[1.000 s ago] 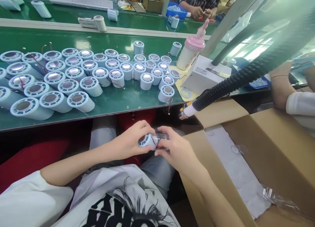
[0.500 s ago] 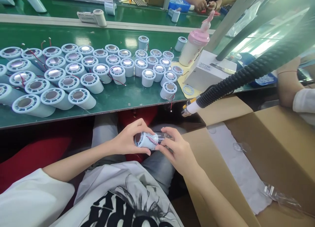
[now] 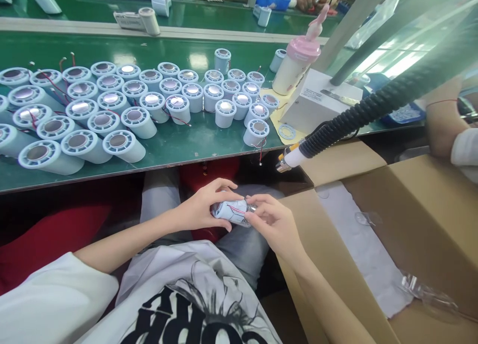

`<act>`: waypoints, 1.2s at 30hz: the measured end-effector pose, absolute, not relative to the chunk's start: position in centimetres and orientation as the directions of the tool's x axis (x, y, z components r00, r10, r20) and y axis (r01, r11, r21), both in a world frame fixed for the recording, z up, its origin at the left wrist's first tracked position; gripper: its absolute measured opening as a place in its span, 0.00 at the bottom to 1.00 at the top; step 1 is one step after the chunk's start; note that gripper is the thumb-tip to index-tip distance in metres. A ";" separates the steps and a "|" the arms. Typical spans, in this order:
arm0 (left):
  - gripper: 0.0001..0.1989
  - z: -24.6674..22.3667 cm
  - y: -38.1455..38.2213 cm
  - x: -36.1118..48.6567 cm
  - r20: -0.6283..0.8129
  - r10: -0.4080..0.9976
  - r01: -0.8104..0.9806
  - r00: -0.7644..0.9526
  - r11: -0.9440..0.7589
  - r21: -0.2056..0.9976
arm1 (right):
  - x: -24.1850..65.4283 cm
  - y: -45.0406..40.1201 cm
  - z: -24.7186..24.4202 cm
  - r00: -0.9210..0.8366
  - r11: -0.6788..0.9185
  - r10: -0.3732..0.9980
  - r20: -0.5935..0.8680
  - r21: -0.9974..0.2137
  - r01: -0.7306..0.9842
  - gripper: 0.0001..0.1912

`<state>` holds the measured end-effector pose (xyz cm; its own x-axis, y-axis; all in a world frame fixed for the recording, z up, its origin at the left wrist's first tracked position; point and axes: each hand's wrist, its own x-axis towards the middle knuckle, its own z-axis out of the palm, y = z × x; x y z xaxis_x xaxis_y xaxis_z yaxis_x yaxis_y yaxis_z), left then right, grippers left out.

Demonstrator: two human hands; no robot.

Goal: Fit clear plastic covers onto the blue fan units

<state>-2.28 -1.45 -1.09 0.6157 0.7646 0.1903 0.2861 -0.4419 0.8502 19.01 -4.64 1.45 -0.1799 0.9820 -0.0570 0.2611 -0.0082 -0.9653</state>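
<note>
Over my lap, my left hand [image 3: 205, 204] wraps its thumb and fingers around a light-blue cylinder [image 3: 232, 210], which lies tilted on its side. A thin red and dark wire runs along the cylinder toward its right end. My right hand [image 3: 274, 222] pinches a clear plastic sleeve [image 3: 251, 215] at that end. The sleeve is around at least part of the cylinder; how far it reaches is hard to see behind my fingers. On the green bench [image 3: 179, 150] stand many similar light-blue cylinders [image 3: 119, 144], several with red wires.
A black corrugated hose with a metal nozzle [image 3: 286, 161] hangs right of my hands. Below it is an open cardboard box [image 3: 328, 264] holding clear plastic pieces [image 3: 425, 291]. A pink-lidded bottle [image 3: 295, 65] and white box [image 3: 317, 100] stand behind. Other people's arms [image 3: 442, 115] show.
The cylinder has gone further into the clear sleeve, and my hands are slightly closer together. The wire now lies flatter along the cylinder. The view has shifted a little.
</note>
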 end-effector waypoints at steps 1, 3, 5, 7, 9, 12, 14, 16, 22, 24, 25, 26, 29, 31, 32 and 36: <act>0.30 -1.2 -1.3 -2.2 0.163 0.762 0.271 0.627 -0.410 0.871 | 19.1 -4.5 1.4 -0.163 -0.046 0.983 -0.085 -0.972 0.231 0.15; 0.32 -1.2 -1.2 -2.0 0.084 0.751 0.212 0.656 -0.289 0.933 | 19.3 -4.1 1.2 -0.133 -0.124 0.980 -0.145 -0.981 0.151 0.16; 0.34 -1.1 -1.2 -1.9 -0.014 0.745 0.135 0.667 -0.102 0.986 | 19.6 -3.8 0.9 -0.131 -0.208 0.968 -0.212 -0.977 0.045 0.16; 0.35 -0.8 -1.3 -1.8 -0.118 0.756 0.066 0.644 0.099 0.993 | 20.0 -3.7 0.7 -0.202 -0.213 0.958 -0.203 -0.977 -0.027 0.11; 0.34 -0.6 -1.5 -1.7 -0.195 0.772 0.004 0.605 0.241 0.970 | 20.4 -3.8 0.6 -0.305 -0.064 0.949 -0.076 -0.997 0.050 0.14; 0.33 -0.2 -2.0 -1.8 -0.230 0.774 -0.055 0.590 0.322 0.945 | 20.7 -4.3 0.8 -0.416 0.274 0.899 0.138 -0.918 0.288 0.24; 0.33 0.3 -2.2 -1.9 -0.214 0.764 -0.034 0.609 0.295 0.955 | 20.9 -4.7 1.0 -0.430 0.373 0.879 0.208 -0.860 0.348 0.23; 0.35 0.9 -2.2 -2.1 -0.186 0.757 0.018 0.627 0.225 0.974 | 21.0 -5.0 1.1 -0.419 0.363 0.883 0.212 -0.874 0.323 0.22; 0.37 1.7 -2.1 -2.6 -0.037 0.776 0.085 0.630 -0.021 0.996 | 20.9 -5.1 1.5 -0.382 0.163 0.922 0.072 -0.963 0.214 0.23; 0.37 1.9 -2.1 -2.7 -0.005 0.765 0.097 0.644 -0.075 0.993 | 20.8 -5.0 1.8 -0.380 0.108 0.924 0.032 -0.978 0.179 0.23; 0.37 2.0 -2.1 -2.8 0.004 0.757 0.107 0.654 -0.098 0.989 | 20.8 -5.0 1.9 -0.381 0.083 0.925 0.016 -0.984 0.160 0.23; 0.37 2.1 -2.2 -2.8 0.008 0.748 0.116 0.664 -0.114 0.987 | 20.8 -5.1 2.0 -0.381 0.061 0.925 0.002 -0.988 0.142 0.23; 0.37 2.5 -2.4 -3.0 -0.012 0.730 0.125 0.683 -0.100 0.987 | 20.8 -5.1 2.2 -0.383 -0.007 0.922 -0.045 -0.995 0.098 0.24; 0.37 2.4 -2.3 -2.9 -0.050 0.727 0.096 0.685 -0.022 0.995 | 20.8 -5.0 1.8 -0.393 -0.056 0.917 -0.074 -0.997 0.059 0.24; 0.38 2.2 -2.0 -2.8 -0.072 0.730 0.067 0.680 0.035 0.997 | 20.8 -4.9 1.4 -0.395 -0.078 0.915 -0.083 -0.997 0.029 0.24; 0.40 -0.1 0.2 -1.0 -0.158 0.774 -0.126 0.614 0.294 0.947 | 20.6 -4.2 -1.5 -0.234 -0.091 0.970 -0.059 -0.987 -0.129 0.24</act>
